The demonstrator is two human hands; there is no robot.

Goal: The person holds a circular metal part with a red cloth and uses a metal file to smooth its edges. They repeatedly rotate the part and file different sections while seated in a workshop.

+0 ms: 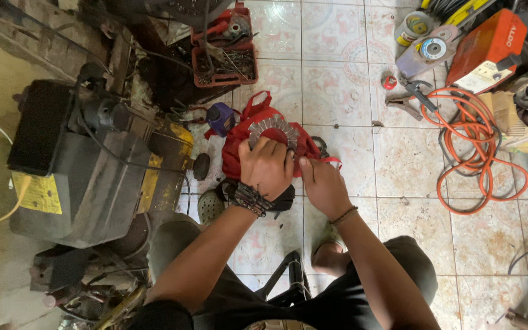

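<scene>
My left hand (267, 166) grips a round grey flap disc (274, 128) with radiating abrasive leaves, holding it above a red cloth bag (239, 143) on the tiled floor. My right hand (320, 183) is close beside it on the right, fingertips touching the disc's lower right edge near my left fingers. Part of the disc is hidden behind my left hand. A dark beaded bracelet sits on my left wrist, a thin cord band on my right.
A dark engine machine (87, 165) with yellow parts stands at left. Behind are a red crate of tools (224, 58), a purple bottle (220, 119), a coiled orange hose (478, 146), an orange welder box (487, 49) and clamps. My knees and sandalled feet are below.
</scene>
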